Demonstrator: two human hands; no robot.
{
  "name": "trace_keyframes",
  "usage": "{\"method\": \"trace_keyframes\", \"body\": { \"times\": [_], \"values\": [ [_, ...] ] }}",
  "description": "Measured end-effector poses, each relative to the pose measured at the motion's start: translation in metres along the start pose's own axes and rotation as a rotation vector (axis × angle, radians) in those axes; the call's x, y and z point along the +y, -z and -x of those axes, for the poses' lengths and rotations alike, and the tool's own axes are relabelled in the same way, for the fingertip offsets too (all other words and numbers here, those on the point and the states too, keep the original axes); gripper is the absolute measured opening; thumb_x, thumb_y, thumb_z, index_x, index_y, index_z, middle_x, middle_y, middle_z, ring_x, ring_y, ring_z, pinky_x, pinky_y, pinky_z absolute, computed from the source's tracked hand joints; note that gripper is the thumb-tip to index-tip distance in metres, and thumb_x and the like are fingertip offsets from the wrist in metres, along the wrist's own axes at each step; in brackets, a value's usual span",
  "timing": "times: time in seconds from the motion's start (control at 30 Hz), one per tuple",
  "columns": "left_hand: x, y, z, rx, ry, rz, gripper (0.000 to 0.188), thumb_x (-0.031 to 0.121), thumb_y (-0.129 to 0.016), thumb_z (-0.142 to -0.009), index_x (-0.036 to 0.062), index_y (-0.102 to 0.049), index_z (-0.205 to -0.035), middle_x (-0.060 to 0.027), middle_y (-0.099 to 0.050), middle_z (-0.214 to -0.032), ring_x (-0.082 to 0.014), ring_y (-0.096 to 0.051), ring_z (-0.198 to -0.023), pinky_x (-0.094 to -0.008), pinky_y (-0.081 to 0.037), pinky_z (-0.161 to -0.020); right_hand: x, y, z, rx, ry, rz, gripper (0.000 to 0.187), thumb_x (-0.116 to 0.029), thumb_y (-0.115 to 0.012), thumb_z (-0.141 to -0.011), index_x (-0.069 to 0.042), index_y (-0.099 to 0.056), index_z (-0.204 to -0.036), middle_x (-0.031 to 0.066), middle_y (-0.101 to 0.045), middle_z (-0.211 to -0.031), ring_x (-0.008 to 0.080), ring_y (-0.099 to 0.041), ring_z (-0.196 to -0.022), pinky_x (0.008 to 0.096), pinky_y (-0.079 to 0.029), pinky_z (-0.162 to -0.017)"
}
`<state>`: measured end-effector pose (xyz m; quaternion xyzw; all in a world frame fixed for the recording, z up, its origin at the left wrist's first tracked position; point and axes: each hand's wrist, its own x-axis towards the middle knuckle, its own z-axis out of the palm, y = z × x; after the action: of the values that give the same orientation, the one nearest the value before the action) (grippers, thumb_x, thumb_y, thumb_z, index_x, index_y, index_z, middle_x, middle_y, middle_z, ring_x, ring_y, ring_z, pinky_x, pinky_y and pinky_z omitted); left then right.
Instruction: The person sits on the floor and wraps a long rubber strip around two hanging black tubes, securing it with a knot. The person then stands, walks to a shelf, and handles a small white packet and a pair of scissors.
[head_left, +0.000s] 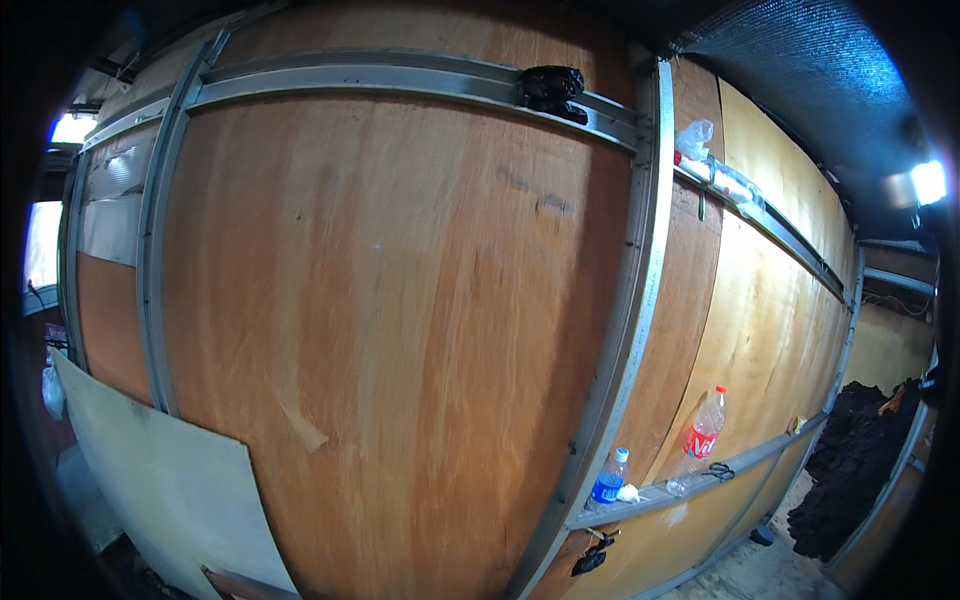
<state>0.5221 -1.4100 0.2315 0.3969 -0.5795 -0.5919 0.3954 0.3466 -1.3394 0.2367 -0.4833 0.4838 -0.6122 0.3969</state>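
Neither of my hands shows in the head view. Before me stands a tall plywood wall panel (380, 300) framed by grey metal channels. On the low metal ledge (650, 497) to the right stand a small clear bottle (608, 482) with a blue label and a larger clear bottle (703, 435) with a red label and cap. Between them sits a small crumpled white thing (628, 494). What looks like black-handled scissors (720, 470) lies beside the larger bottle. A black plastic bag (552, 92) rests on the upper metal rail.
A pale board (175, 470) leans at the lower left. Clear plastic wrapping (730, 182) lies along the upper right rail, and a small black bundle (592, 556) hangs below the ledge. At the far right are a dark heap (860, 465) and a bright lamp (929, 183).
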Motion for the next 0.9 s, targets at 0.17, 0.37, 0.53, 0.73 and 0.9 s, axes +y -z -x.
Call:
{"method": "trace_keyframes", "body": {
  "times": [0.17, 0.37, 0.53, 0.73, 0.9],
  "values": [
    [0.015, 0.002, -0.033, 0.003, -0.033, 0.026, 0.022, 0.014, -0.069, -0.097, 0.0005, -0.072, -0.114, -0.0043, -0.074, -0.103, -0.0136, -0.066, -0.094, -0.0305, -0.053, -0.085, 0.032, -0.012, -0.033, 0.015, -0.025, -0.106, 0.014, -0.016, -0.066, -0.101, -0.003, -0.066, -0.096, -0.0004, -0.065, -0.093, 0.0090, -0.056, -0.090, 0.0271, -0.047, -0.084],
    [0.020, -0.009, -0.055, 0.026, -0.039, 0.068, 0.022, 0.014, -0.068, -0.097, 0.0005, -0.071, -0.115, -0.0044, -0.074, -0.104, -0.0137, -0.066, -0.096, -0.0306, -0.053, -0.086, 0.028, 0.005, -0.061, 0.000, -0.020, -0.137, 0.014, -0.017, -0.067, -0.101, -0.004, -0.065, -0.095, -0.0002, -0.065, -0.093, 0.0090, -0.055, -0.086, 0.0268, -0.047, -0.079],
    [0.022, -0.025, -0.062, 0.055, -0.032, 0.105, 0.023, 0.014, -0.067, -0.098, 0.0005, -0.071, -0.116, -0.0045, -0.073, -0.105, -0.0137, -0.065, -0.097, -0.0307, -0.053, -0.087, 0.026, 0.028, -0.078, -0.056, -0.019, -0.188, 0.015, -0.017, -0.068, -0.100, -0.005, -0.063, -0.093, -0.0004, -0.063, -0.091, 0.0089, -0.054, -0.083, 0.0264, -0.046, -0.075],
    [0.023, -0.052, -0.069, 0.078, -0.030, 0.140, 0.023, 0.014, -0.067, -0.098, 0.0005, -0.070, -0.116, -0.0046, -0.073, -0.106, -0.0138, -0.065, -0.099, -0.0308, -0.052, -0.088, 0.031, 0.055, -0.100, -0.140, -0.020, -0.299, 0.014, -0.016, -0.068, -0.099, -0.006, -0.062, -0.092, -0.0007, -0.062, -0.090, 0.0084, -0.053, -0.080, 0.0261, -0.045, -0.071],
    [0.022, -0.080, -0.071, 0.098, -0.034, 0.161, 0.023, 0.014, -0.066, -0.099, 0.0005, -0.070, -0.117, -0.0047, -0.072, -0.107, -0.0139, -0.065, -0.100, -0.0309, -0.052, -0.089, 0.018, 0.077, -0.099, -0.060, 0.032, -0.194, 0.012, -0.016, -0.068, -0.099, -0.006, -0.064, -0.095, -0.0010, -0.063, -0.092, 0.0076, -0.051, -0.079, 0.0252, -0.044, -0.070]
  ]
}}
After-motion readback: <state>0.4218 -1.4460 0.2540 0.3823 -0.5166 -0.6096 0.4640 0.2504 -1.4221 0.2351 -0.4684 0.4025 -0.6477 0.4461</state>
